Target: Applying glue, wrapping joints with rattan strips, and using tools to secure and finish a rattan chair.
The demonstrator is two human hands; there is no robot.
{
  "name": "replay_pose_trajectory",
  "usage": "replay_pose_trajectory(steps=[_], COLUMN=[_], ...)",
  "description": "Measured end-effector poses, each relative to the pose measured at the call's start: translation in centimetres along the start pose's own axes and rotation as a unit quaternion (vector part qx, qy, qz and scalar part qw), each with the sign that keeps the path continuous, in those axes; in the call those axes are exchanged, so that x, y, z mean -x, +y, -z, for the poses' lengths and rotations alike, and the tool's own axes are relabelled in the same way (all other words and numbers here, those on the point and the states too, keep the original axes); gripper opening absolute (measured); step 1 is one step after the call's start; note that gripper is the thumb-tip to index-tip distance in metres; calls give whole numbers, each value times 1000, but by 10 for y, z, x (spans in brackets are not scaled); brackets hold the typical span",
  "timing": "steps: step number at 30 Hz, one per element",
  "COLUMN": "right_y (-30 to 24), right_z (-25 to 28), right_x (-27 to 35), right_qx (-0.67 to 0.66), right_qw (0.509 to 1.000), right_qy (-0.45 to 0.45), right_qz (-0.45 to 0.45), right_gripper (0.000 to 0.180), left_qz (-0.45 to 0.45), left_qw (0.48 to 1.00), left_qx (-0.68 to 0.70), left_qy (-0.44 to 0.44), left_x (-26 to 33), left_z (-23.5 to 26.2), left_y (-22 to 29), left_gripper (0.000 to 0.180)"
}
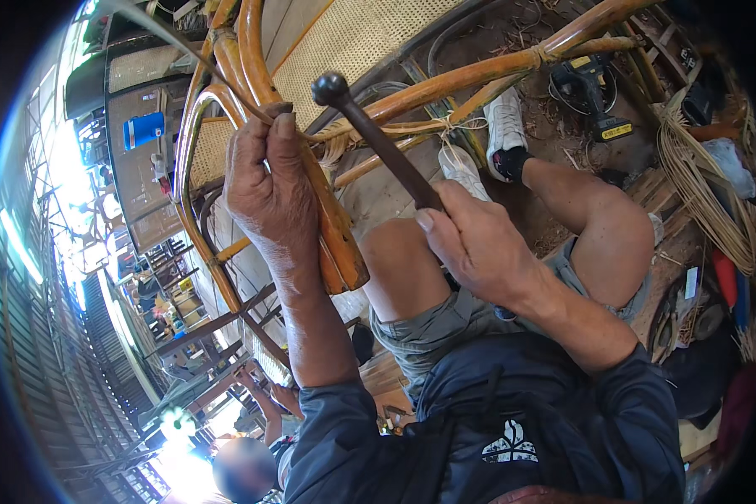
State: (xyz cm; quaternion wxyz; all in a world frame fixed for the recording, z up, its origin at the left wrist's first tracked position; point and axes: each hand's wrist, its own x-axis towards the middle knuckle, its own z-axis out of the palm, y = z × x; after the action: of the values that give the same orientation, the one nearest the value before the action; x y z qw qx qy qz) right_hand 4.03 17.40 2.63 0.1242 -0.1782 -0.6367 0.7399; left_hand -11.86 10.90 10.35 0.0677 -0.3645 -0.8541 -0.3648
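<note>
Around a dark metal rod with a round knob at its end (370, 134), my right hand (483, 248) is closed, with the knob pointing up and left. My left hand (269, 185) is raised beside a varnished bent-cane furniture frame (445, 82). Its thumb and fingers pinch a thin strip of cane (181, 46) that runs off to the upper left. Right behind that hand passes a thick, glossy pole of the frame (336, 244), with its cut end near my wrist. The knob hangs apart from the strip and the frame.
A woven cane panel (336, 50) lies beyond the frame. At the upper right a cordless drill (592, 92) rests on the littered floor. A bundle of cane strips (706, 181) lies at the right. A blue container (143, 130) stands at the left. Another person (269, 403) sits at the lower left.
</note>
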Motion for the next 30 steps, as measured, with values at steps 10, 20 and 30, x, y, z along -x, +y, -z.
replay_pose_trajectory(steps=[10, 20, 30], right_y=[8, 13, 40], right_z=[-4, -4, -14], right_x=[-7, -10, -10], right_qx=[135, 135, 3], right_qw=[986, 982, 995], right_qy=[-78, -96, -53], right_qz=[-57, -89, -86], right_gripper=[30, 32, 32], left_qz=[6, 48, 210], left_qw=[996, 988, 959], left_qx=[58, 29, 104], left_qy=[68, 145, 161], left_x=[-1, -1, 12], left_z=[1, 10, 23], left_y=[-4, -2, -43], left_gripper=[33, 30, 31])
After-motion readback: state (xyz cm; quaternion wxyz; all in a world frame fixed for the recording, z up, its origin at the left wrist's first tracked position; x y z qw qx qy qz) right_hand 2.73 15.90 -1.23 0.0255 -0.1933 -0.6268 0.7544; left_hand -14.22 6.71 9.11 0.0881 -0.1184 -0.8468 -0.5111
